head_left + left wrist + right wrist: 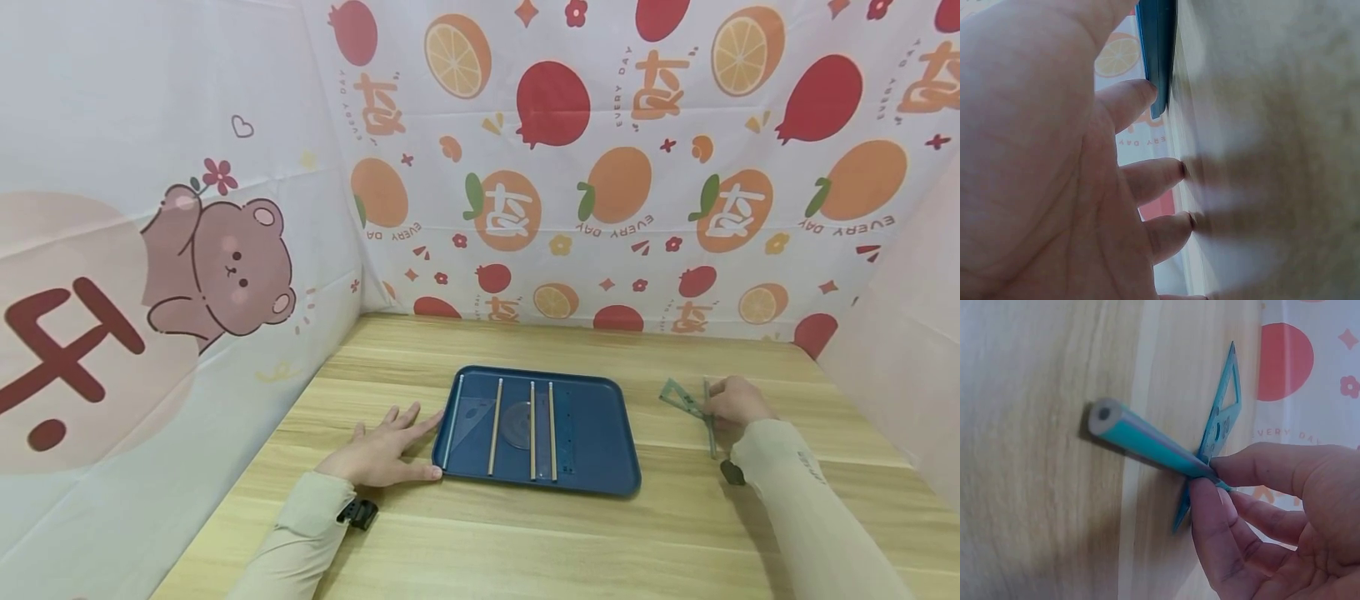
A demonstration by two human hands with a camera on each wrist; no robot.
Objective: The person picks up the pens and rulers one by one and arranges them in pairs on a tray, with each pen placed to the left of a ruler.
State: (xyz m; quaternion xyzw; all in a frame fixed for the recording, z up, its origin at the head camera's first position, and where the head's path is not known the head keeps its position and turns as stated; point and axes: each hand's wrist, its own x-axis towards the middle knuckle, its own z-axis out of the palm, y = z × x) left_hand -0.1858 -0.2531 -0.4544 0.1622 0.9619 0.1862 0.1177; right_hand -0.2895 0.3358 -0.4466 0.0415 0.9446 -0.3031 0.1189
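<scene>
With thumb and fingertips, my right hand (738, 402) pinches a green pencil (1147, 440) to the right of the tray. In the right wrist view its flat, unsharpened end points toward the camera. A teal triangular set square (1225, 419) lies behind the pencil, overlapping it close to the fingertips. My left hand (382, 454) is spread, its thumb and forefinger at the left rim of a blue tray (603, 442). Several pencils lie lengthwise in the tray, among them a wooden one (495, 429). Between them are a clear set square (467, 421), a round protractor (516, 425) and a blue ruler (567, 433).
The tray sits mid-table on a wood-grain tabletop (480, 542). A fruit-print cloth (555, 200) hangs along the back edge, and a cloth with a bear (240, 267) closes off the left side.
</scene>
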